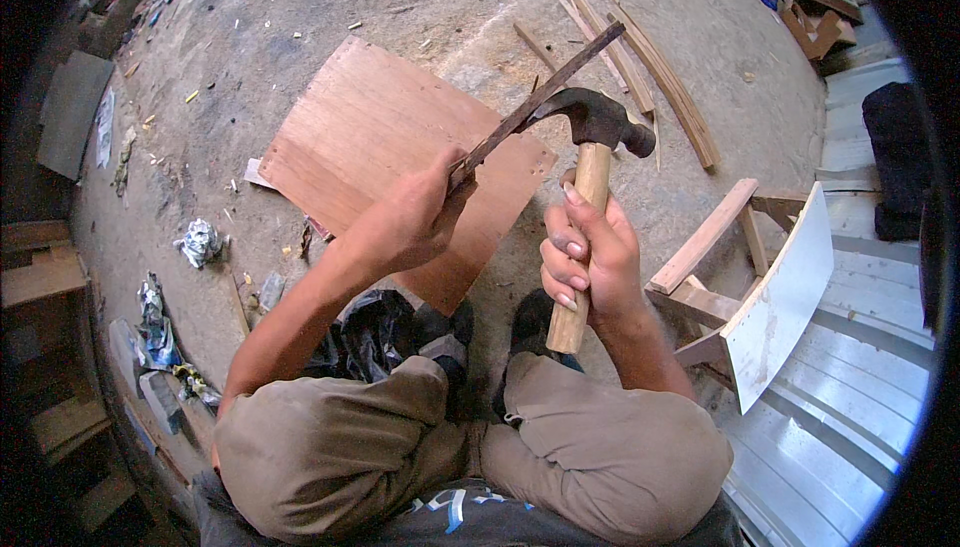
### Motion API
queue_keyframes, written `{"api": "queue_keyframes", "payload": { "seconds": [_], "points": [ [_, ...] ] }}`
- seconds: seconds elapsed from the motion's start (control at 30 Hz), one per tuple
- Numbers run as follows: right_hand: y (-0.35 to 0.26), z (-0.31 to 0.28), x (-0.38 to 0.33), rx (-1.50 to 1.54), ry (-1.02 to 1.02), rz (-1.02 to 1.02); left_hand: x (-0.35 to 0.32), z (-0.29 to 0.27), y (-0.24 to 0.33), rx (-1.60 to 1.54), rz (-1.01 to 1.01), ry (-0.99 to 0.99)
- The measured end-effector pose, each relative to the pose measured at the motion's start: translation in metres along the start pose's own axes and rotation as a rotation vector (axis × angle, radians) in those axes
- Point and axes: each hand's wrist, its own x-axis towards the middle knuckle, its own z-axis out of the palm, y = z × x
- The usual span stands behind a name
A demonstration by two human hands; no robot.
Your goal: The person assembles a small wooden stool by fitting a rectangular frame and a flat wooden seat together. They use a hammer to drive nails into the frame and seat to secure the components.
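Observation:
My right hand (592, 257) is wrapped round the pale wooden handle of a claw hammer (592, 187), held upright with its dark metal head at the top. In my left hand (415, 209) is a narrow dark wooden strip (570, 69), slanting up and to the right. The hammer's claw meets the strip around its middle; a small dark point, perhaps a nail, juts from the strip just there. Beneath both hands a reddish-brown plywood sheet (370, 132) rests on the floor, its near corner close to my feet.
Several loose wood strips (665, 97) lie beyond the hammer on the concrete floor. To the right, a wooden frame with a white panel (785, 292) stands beside corrugated metal sheeting (850, 347). Crumpled foil (201, 242) and scraps lie at left; a black plastic bag (370, 332) is by my feet.

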Motion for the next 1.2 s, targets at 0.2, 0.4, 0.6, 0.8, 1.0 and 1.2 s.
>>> {"api": "queue_keyframes", "payload": {
  "seconds": [0.2,0.4,0.6,0.8,1.0,1.2],
  "points": [
    [0.004,-0.004,-0.003,-0.119,-0.01,0.019,-0.005,-0.003,0.01,0.012,-0.074,-0.02],
    [-0.002,-0.01,-0.011,-0.178,-0.027,0.173,-0.009,-0.012,-0.001,0.027,-0.108,-0.069],
    [-0.011,-0.026,-0.013,-0.257,-0.081,0.285,-0.021,-0.021,0.008,0.058,-0.149,-0.149],
    [-0.015,-0.04,-0.019,-0.328,-0.061,0.31,-0.018,-0.026,0.017,0.072,-0.156,-0.234],
    [-0.026,-0.04,-0.024,-0.38,-0.065,0.286,-0.009,-0.029,0.016,0.109,-0.169,-0.258],
    [-0.043,-0.035,-0.035,-0.405,-0.036,0.356,-0.003,-0.045,0.002,0.327,0.034,-0.232]
  ]
}}
